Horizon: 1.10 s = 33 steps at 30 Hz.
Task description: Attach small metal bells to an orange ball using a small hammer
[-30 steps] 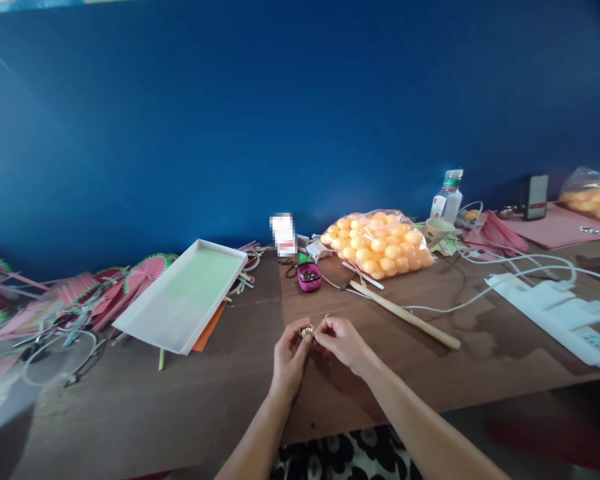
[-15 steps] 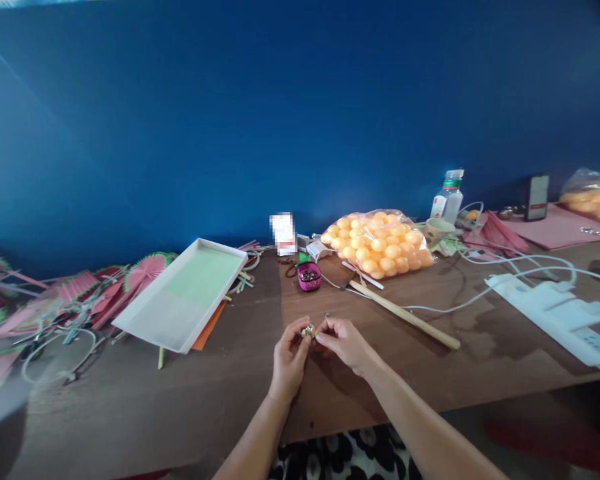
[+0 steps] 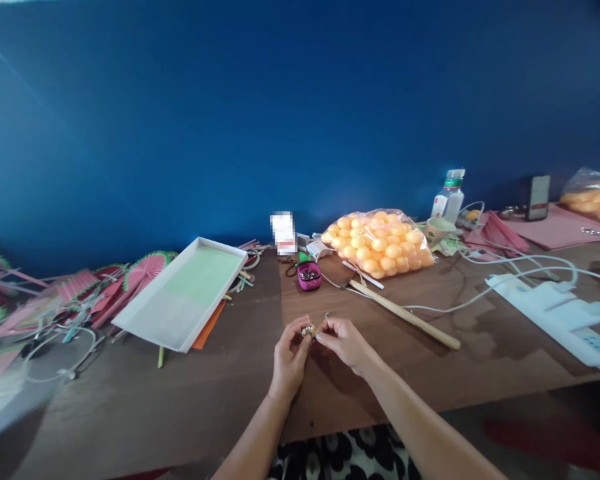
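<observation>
Close together above the brown table, both hands work at one small shiny silver-and-gold metal piece (image 3: 308, 331), too small to name more exactly. My left hand (image 3: 291, 353) is closed around it, thumb against fingers. From the other side, my right hand (image 3: 346, 343) pinches at its edge with thumb and forefinger; what lies between those fingertips is mostly hidden. A tiny metal bit (image 3: 327, 315) shows just above the right fingers. Beyond the hands stands a small purple container (image 3: 309, 277) with small dark shiny pieces inside.
Right of my hands lies a hammer with a wooden handle (image 3: 410, 317). Behind it rests a clear bag of orange balls (image 3: 380, 245). A white power strip (image 3: 555, 320) with cables is at the right. Leftward are a white tray (image 3: 145, 327) and pink paper fans (image 3: 147, 270).
</observation>
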### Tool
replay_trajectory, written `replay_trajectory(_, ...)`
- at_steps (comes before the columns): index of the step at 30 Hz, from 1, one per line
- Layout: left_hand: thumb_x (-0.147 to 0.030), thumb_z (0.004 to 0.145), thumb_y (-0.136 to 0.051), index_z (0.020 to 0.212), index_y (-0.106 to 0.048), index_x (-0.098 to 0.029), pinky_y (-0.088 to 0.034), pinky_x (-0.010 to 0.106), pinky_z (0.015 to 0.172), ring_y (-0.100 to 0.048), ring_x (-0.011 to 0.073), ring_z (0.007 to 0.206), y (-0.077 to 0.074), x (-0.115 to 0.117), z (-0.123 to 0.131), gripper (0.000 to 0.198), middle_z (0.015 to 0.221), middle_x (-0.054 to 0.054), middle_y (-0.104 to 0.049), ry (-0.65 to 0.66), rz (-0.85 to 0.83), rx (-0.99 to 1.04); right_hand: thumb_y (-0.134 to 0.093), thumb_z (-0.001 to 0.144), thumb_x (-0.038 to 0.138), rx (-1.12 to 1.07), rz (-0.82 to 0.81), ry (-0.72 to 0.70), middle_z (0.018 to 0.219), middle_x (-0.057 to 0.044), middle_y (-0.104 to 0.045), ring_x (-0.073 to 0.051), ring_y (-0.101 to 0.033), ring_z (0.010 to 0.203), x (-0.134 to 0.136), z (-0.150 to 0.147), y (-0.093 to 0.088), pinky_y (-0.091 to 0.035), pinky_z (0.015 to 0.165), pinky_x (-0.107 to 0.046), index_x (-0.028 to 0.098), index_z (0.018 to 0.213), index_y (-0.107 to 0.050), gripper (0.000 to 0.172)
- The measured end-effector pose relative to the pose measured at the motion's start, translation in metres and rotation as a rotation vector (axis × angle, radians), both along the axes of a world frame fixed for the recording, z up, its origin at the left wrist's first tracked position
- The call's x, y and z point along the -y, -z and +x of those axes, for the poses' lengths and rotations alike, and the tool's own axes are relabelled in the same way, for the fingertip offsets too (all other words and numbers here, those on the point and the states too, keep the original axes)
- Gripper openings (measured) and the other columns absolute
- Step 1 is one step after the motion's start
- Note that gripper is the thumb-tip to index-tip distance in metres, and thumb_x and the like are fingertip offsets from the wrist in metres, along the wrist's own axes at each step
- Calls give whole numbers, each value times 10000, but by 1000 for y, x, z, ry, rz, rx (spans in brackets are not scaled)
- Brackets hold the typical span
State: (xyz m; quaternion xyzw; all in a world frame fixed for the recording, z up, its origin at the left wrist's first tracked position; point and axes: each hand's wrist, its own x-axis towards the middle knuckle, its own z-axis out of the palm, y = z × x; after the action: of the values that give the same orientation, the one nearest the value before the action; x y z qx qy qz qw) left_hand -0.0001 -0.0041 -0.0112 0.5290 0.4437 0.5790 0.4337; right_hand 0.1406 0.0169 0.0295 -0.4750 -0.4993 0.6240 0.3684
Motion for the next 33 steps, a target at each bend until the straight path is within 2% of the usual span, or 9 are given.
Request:
replay_trajectory(11, -255, 805, -555, 1037, -605, -177, -380, 370, 969, -516, 227, 1109, 2, 0, 1, 249, 1160, 114, -572, -3, 5, -28, -615, 647, 296, -4, -13, 50, 583, 34, -553, -107, -523, 551, 0, -4, 7, -435, 519, -225, 163, 635, -532, 157)
replay_trajectory(17, -282, 787, -576, 1020, -612, -177, -396, 356, 951, -533, 225, 1090, -1, 0, 1, 258, 1135, 107, -591, -21, -18, -27, -603, 646, 282, 23, -26, 81, 603, 25, -583, -123, -561, 568, 0, -7, 8, -460, 529, -239, 168, 649, -527, 137)
replay_trajectory(27, -254, 805, -546, 1039, -589, -181, -395, 362, 953, -526, 215, 1090, 2, 1, 0, 249, 1137, 105, -577, -22, 0, -92, -587, 675, 302, 97, 41, 78, 606, 5, -615, -137, -581, 579, -2, -8, 18, -455, 519, -234, 167, 661, -534, 146)
replay_trajectory(33, -249, 807, -544, 1049, -588, -181, -388, 361, 957, -527, 215, 1083, 1, 3, 2, 255, 1139, 106, -574, -27, -29, -62, -578, 684, 292, 154, 89, 81, 608, -1, -613, -135, -573, 575, -1, -7, 17, -446, 509, -226, 170, 651, -529, 136)
